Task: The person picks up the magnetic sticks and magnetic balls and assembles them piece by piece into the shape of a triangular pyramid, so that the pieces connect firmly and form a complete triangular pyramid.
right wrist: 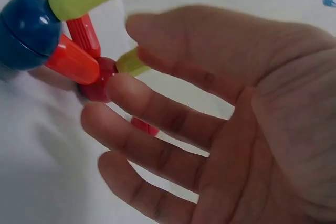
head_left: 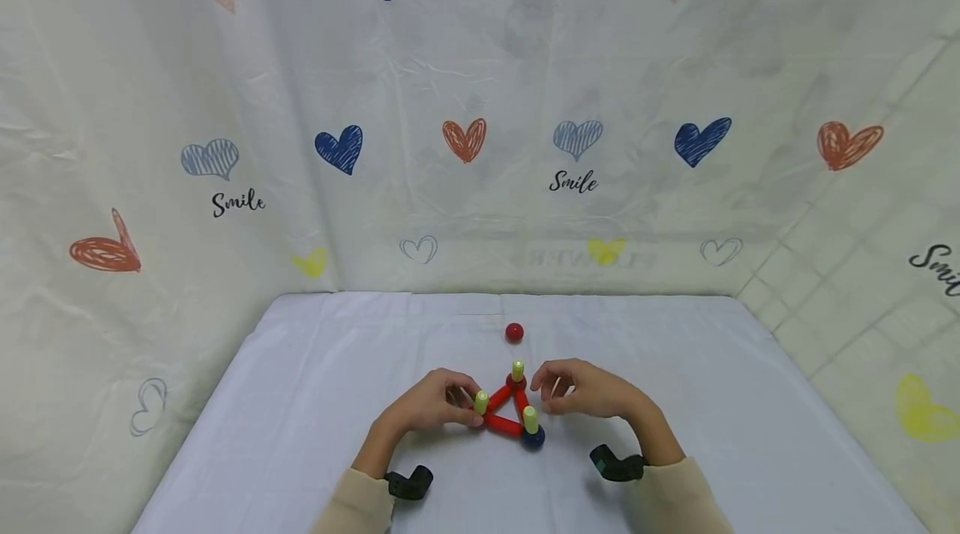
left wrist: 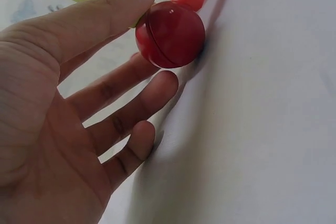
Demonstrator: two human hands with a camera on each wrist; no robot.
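Note:
A triangle of red rods [head_left: 503, 426] lies on the table, with balls at its corners and a yellow-green rod standing up from each. My left hand [head_left: 438, 401] pinches the red ball [left wrist: 176, 35] at the left corner between thumb and index finger, beside the base of its yellow-green rod [head_left: 482, 401]. At the near right corner is a blue ball [right wrist: 29, 31]; another red ball [right wrist: 97, 85] forms the far corner. Just right of the triangle hovers my right hand [head_left: 588, 389], its fingers loosely bent with nothing between them.
A loose red ball [head_left: 514, 332] sits on the white-covered table [head_left: 337, 351] beyond the triangle. Behind the table hangs a pale curtain [head_left: 510, 209] printed with hearts. Black wrist cameras are strapped to both wrists.

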